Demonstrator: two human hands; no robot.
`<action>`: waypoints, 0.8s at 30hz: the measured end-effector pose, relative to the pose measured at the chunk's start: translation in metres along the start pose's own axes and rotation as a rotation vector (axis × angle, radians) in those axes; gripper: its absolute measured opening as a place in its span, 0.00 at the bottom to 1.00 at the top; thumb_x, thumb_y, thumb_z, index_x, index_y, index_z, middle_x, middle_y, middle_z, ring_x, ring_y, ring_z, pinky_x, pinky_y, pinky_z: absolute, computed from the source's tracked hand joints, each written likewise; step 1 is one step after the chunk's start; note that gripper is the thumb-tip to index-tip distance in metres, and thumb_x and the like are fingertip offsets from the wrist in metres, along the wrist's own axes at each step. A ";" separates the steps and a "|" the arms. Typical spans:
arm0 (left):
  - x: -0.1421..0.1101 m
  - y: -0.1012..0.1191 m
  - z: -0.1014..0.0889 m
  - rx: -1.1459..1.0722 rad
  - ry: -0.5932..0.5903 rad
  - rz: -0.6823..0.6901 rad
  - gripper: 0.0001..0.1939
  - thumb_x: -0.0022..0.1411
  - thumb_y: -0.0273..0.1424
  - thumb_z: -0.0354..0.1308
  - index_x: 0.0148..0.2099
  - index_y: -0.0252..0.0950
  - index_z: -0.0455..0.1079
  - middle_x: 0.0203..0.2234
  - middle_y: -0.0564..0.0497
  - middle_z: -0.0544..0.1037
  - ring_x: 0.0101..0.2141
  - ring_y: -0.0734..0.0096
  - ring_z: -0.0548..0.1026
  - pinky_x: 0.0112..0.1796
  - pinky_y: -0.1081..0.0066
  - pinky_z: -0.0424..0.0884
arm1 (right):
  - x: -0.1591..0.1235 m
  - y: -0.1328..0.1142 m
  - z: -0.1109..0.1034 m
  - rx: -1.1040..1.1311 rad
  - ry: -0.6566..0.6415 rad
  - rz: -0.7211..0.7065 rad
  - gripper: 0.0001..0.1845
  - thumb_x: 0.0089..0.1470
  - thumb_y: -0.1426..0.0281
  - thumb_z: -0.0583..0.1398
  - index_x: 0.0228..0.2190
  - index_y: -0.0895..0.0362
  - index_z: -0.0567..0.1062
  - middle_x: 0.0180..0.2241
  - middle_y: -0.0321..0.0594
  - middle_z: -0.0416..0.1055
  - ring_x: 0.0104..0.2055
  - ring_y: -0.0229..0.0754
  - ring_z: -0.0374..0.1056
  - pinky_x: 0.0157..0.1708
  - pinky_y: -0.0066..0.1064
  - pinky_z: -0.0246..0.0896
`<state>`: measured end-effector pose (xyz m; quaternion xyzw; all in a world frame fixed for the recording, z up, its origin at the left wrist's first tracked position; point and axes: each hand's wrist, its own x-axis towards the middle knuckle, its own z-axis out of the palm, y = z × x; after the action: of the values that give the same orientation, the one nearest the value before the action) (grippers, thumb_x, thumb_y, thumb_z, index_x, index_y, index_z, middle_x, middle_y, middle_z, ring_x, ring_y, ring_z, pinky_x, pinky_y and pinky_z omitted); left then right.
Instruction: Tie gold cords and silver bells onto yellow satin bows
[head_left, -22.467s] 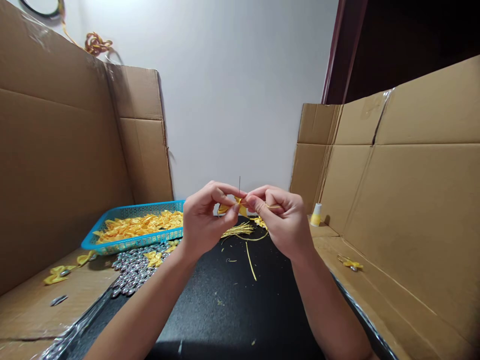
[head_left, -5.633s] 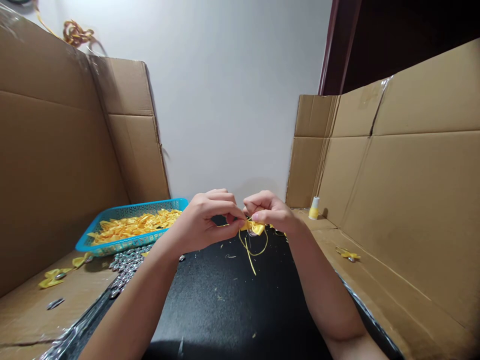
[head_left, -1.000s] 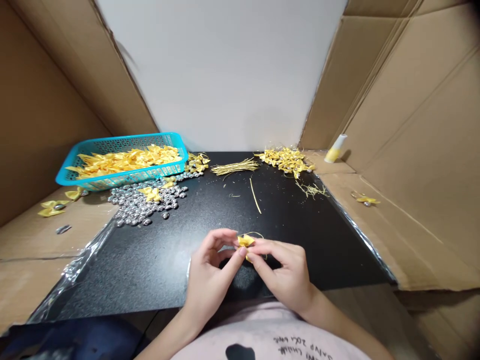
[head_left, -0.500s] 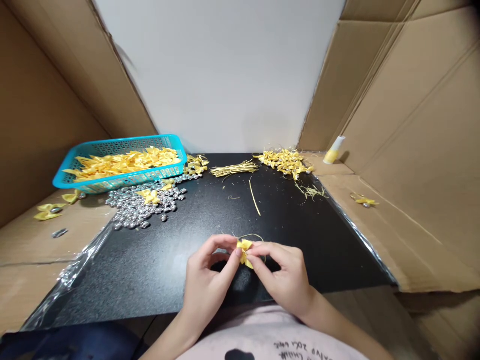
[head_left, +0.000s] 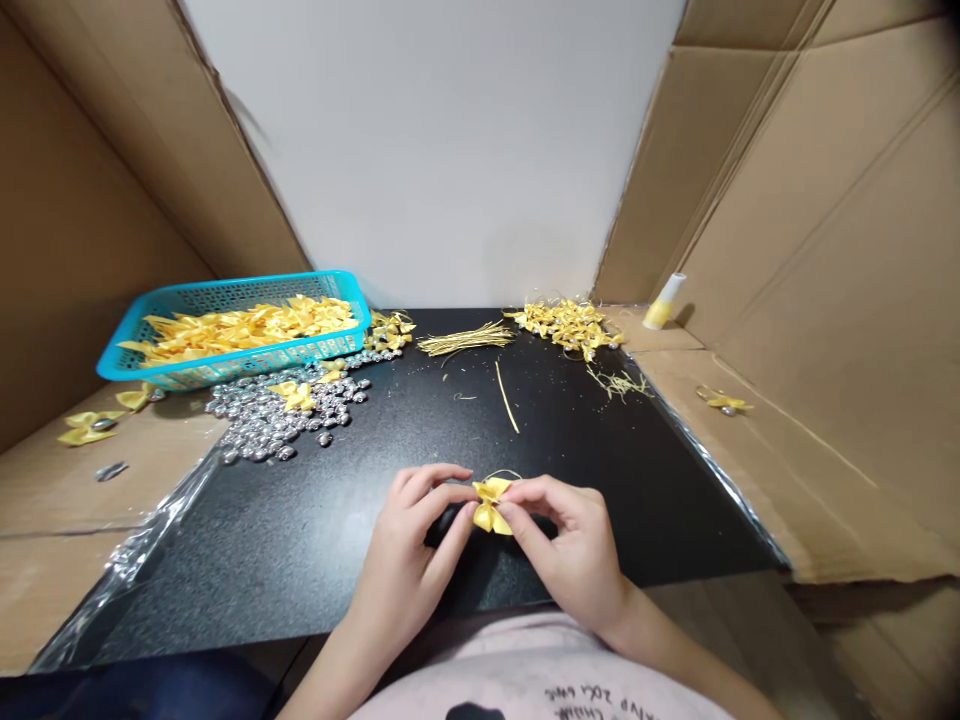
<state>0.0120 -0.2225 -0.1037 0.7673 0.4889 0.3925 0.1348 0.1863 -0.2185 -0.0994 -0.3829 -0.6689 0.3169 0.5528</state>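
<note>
In front of my body, low over the black table top [head_left: 405, 440], a yellow ribbon bow [head_left: 491, 520] is between my two hands. My right hand [head_left: 574, 525] pinches its right side between thumb and fingers. My left hand [head_left: 412, 535] has thumb and index fingertip at its left edge, with the other fingers stretched out above. A thin yellow tie [head_left: 510, 473] loops up behind the bow; its ends are hidden by the fingers.
A turquoise basket [head_left: 225, 372] of yellow ribbon bows stands at the left, with silver beads [head_left: 262, 425] before it. Yellow ties [head_left: 465, 340] lie at the back. Finished-looking beaded bows [head_left: 570, 325] are piled back right, near tie scraps [head_left: 619, 382]. Cardboard walls [head_left: 840, 300] flank the table.
My left fingers have opened out and shifted slightly left, toward the bow's edge. The bow's folds show more plainly, and my right hand keeps its pinch.
</note>
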 end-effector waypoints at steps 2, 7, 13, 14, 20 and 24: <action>0.000 0.001 0.000 -0.026 -0.013 0.011 0.06 0.64 0.27 0.55 0.39 0.41 0.73 0.39 0.49 0.77 0.42 0.61 0.71 0.42 0.65 0.68 | 0.000 0.000 0.000 0.008 -0.002 0.007 0.05 0.53 0.76 0.61 0.28 0.57 0.76 0.28 0.39 0.78 0.29 0.39 0.76 0.32 0.25 0.73; 0.000 0.004 -0.002 -0.064 0.011 0.030 0.04 0.63 0.26 0.55 0.35 0.39 0.70 0.31 0.52 0.77 0.35 0.66 0.72 0.37 0.68 0.67 | 0.000 0.001 0.001 0.001 0.015 0.005 0.05 0.53 0.76 0.61 0.27 0.57 0.76 0.27 0.39 0.78 0.29 0.39 0.76 0.32 0.26 0.73; -0.002 0.006 -0.003 -0.051 0.027 0.034 0.05 0.64 0.26 0.55 0.35 0.39 0.70 0.28 0.52 0.77 0.31 0.67 0.72 0.34 0.68 0.67 | -0.001 0.003 0.000 0.022 0.015 0.047 0.03 0.54 0.75 0.60 0.30 0.57 0.76 0.29 0.40 0.79 0.30 0.40 0.77 0.32 0.27 0.74; -0.002 0.006 -0.003 -0.047 0.031 0.036 0.06 0.64 0.26 0.55 0.34 0.39 0.69 0.28 0.52 0.77 0.31 0.67 0.72 0.34 0.68 0.66 | -0.001 0.003 0.000 0.028 0.004 0.052 0.04 0.54 0.75 0.60 0.31 0.57 0.76 0.30 0.41 0.79 0.31 0.40 0.77 0.33 0.28 0.74; -0.001 0.009 -0.004 -0.047 0.034 0.066 0.06 0.63 0.25 0.55 0.34 0.39 0.69 0.27 0.53 0.76 0.30 0.68 0.72 0.33 0.69 0.66 | 0.000 0.004 0.001 -0.016 -0.027 0.035 0.05 0.50 0.77 0.62 0.31 0.57 0.75 0.31 0.41 0.78 0.32 0.41 0.76 0.34 0.30 0.74; -0.001 0.010 -0.004 -0.031 0.021 0.063 0.06 0.62 0.25 0.56 0.32 0.39 0.69 0.25 0.53 0.76 0.30 0.67 0.71 0.33 0.68 0.66 | 0.002 0.005 0.003 -0.040 -0.019 0.020 0.06 0.50 0.79 0.62 0.29 0.57 0.75 0.31 0.40 0.78 0.33 0.41 0.75 0.34 0.29 0.73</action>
<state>0.0151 -0.2284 -0.0957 0.7760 0.4598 0.4120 0.1294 0.1841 -0.2149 -0.1030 -0.3974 -0.6766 0.3124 0.5354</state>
